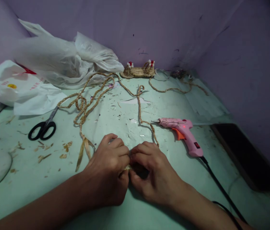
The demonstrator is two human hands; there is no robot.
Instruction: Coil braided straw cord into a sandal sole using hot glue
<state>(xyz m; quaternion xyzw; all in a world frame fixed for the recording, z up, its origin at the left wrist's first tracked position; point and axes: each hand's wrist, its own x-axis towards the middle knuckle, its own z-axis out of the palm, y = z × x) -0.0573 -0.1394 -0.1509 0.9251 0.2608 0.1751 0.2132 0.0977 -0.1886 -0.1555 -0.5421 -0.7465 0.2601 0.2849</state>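
Observation:
My left hand [111, 169] and my right hand [151, 172] meet near the front middle of the table, fingers closed. Both pinch a small straw-coloured piece of braided rope [128, 167], mostly hidden by the fingers. From behind my right hand, a length of braided rope [139, 108] runs away over the table. Another tangled braided rope [83, 111], with loose flat fibre ends, lies beyond my left hand. To the right, a pink glue gun [180, 127] with an orange trigger and a lit red light rests on its side, its nozzle close to the rope.
Black-handled scissors [44, 127] lie at the left among fibre scraps. White plastic bags [60, 57] fill the back left. Against the wall stands a woven rope piece [138, 72] with red and white beads. A dark flat phone-like slab [245, 156] and the gun's black cord [223, 188] occupy the right.

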